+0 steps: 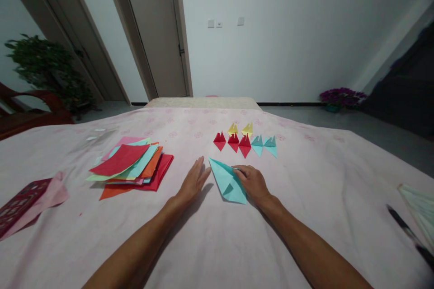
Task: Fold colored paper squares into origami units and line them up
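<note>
A light-blue sheet of origami paper (224, 180), partly folded with creased flaps, lies on the cloth in front of me. My right hand (252, 183) grips its right edge between thumb and fingers. Just left of the paper, my left hand (195, 180) rests on its side with fingers stretched out, holding nothing. Beyond the paper stand small folded paper figures: several in a front row, with red ones (233, 142) and light-blue ones (257, 145), and two yellow ones (247, 129) behind them.
A loose stack of coloured paper (125, 162) sits to the left. Farther left lies a dark red printed packet (25, 201) with pink paper. At the right edge are a black pen (403, 221) and a pale greenish item (418, 207). A pink-patterned cloth (305, 235) covers the table.
</note>
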`<state>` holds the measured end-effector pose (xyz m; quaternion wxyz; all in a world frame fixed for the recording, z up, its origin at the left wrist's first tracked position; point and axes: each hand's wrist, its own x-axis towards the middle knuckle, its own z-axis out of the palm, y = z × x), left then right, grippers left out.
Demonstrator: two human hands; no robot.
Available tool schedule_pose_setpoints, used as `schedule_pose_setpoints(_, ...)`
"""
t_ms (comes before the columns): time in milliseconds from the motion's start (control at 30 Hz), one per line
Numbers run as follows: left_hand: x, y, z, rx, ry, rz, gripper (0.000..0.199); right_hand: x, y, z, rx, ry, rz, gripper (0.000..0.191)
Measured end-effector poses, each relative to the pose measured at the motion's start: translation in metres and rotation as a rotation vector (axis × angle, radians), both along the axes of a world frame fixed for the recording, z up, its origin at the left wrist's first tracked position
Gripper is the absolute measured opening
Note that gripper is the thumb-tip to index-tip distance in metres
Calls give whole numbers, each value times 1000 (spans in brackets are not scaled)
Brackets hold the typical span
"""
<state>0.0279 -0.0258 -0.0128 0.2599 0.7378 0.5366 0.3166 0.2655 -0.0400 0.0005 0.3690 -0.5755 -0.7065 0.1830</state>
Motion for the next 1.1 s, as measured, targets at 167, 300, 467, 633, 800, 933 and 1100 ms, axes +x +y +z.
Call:
schedule_pose_setpoints(167, 33, -32, 3, 61, -75, -68, 111, -4, 6, -3, -65, 381, -65, 31)
schedule_pose_setpoints(300, 40, -35, 2, 103, -146, -18, 100, -10, 7, -6, -94, 609, -110, 38)
schedule_pose_setpoints(467, 25, -21, 6, -124, -668, 180, 45, -13, 6, -6, -145, 761, -147, 45)
schedule_pose_setpoints(633, 9, -14, 13, -417, -1123, 158, 43, -15, 6, 2, -223, 937, -153, 41)
schedule_pose_setpoints(800, 2, -12, 16, -566, -1275, 81, 39, -15, 6, 5, -246, 960, -151, 36)
schedule_pose_setpoints(933, 2, -11, 15, -553, -1285, 54, 40, -12, 7, 0, -222, 956, -168, 36)
schedule_pose_setpoints(1100, 2, -8, 13, -544, -1282, 25, 42, -10, 7, -3, -205, 970, -146, 39)
